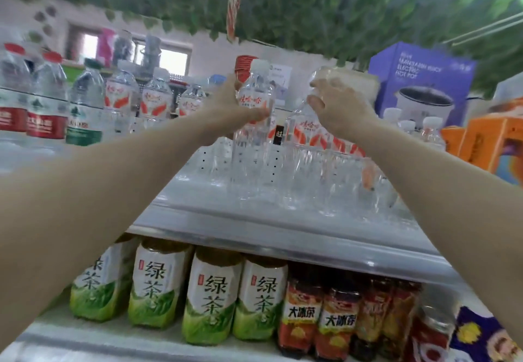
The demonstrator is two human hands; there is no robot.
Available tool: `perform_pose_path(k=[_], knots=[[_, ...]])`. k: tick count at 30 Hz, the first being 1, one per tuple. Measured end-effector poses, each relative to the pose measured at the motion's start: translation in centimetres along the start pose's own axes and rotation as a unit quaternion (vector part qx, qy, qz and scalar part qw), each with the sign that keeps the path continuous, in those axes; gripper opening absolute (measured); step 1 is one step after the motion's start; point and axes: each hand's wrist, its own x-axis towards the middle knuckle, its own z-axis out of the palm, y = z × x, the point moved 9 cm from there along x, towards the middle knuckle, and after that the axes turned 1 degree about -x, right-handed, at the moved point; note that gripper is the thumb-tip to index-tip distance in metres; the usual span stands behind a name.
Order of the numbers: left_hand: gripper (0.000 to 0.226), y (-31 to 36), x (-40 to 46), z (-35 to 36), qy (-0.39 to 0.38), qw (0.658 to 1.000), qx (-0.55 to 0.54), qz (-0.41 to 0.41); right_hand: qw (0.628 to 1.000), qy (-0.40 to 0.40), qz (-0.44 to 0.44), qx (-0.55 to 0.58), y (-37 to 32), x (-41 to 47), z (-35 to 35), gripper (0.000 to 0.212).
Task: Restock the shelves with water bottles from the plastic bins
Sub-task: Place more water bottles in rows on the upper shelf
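Both arms reach out over the top shelf (283, 220). The left hand (226, 101) has its fingers curled round the upper body of a water bottle (254, 98) with a white cap and red label, held upright above the shelf. The right hand (336, 104) grips a second bottle (300, 126) near its neck, though blur hides exactly how the fingers lie.

I'd worry about the standing bottles (325, 169) packed just beside the drop spot: lowering 2 at once could knock 1 over and start a row toppling. The clear plastic looks slick, so a slip seems possible.

To the left stand larger water bottles (45, 101); a hot pot box (421, 84) sits behind on the right. Below are green tea bottles (209, 296) and iced tea bottles (336, 322). No bin is in view.
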Motion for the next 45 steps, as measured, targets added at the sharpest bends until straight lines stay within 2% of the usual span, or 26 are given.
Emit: perform_pose_path(k=[6, 9, 12, 13, 16, 18, 20, 26, 34, 39, 45], knots=[[0.074, -2.9, 1.3, 1.9, 0.014, 1.000, -0.006, -0.019, 0.998, 0.050, -0.023, 0.008, 0.5, 0.4, 2.2, 0.044], [0.067, -3.1, 1.2, 2.8, -0.003, 0.999, -0.038, -0.018, 0.996, 0.080, -0.033, 0.017, 0.6, 0.5, 2.6, 0.044], [0.045, -3.4, 0.2, 3.4, -0.024, 0.999, -0.011, -0.019, 0.995, 0.089, -0.036, 0.006, 0.5, 0.7, 2.8, 0.044], [0.046, -4.0, -0.3, 3.7, -0.035, 0.999, 0.013, -0.023, 0.995, 0.091, -0.037, 0.004, 0.6, 0.8, 2.9, 0.045], [0.078, -7.1, -2.5, 4.7, -0.088, 0.990, 0.081, -0.070, 0.995, 0.096, -0.040, 0.007, 0.7, 0.6, 3.0, 0.046], [0.075, -9.0, -3.7, 5.4, -0.111, 0.985, 0.082, -0.100, 0.994, 0.097, -0.041, 0.003, 0.6, 0.6, 2.9, 0.047], [0.067, -9.6, -4.0, 5.5, -0.092, 0.986, 0.081, -0.112, 0.994, 0.098, -0.043, 0.000, 0.4, 0.4, 2.8, 0.047], [0.069, -9.6, -3.4, 5.6, -0.010, 0.975, 0.189, -0.115, 0.994, 0.099, -0.047, -0.010, 0.4, 0.3, 2.9, 0.048], [0.081, -9.5, -3.5, 6.0, -0.012, 0.970, 0.205, -0.129, 0.992, 0.112, -0.055, -0.006, 0.5, 0.3, 2.9, 0.047], [0.082, -8.3, -4.0, 5.3, -0.027, 0.961, 0.256, -0.101, 0.994, 0.099, -0.049, -0.017, 0.3, 0.1, 3.0, 0.048], [0.072, -4.7, -6.9, 1.2, 0.029, 0.946, 0.321, 0.031, 0.991, 0.075, -0.020, -0.108, -1.2, -3.8, 2.0, 0.045]])
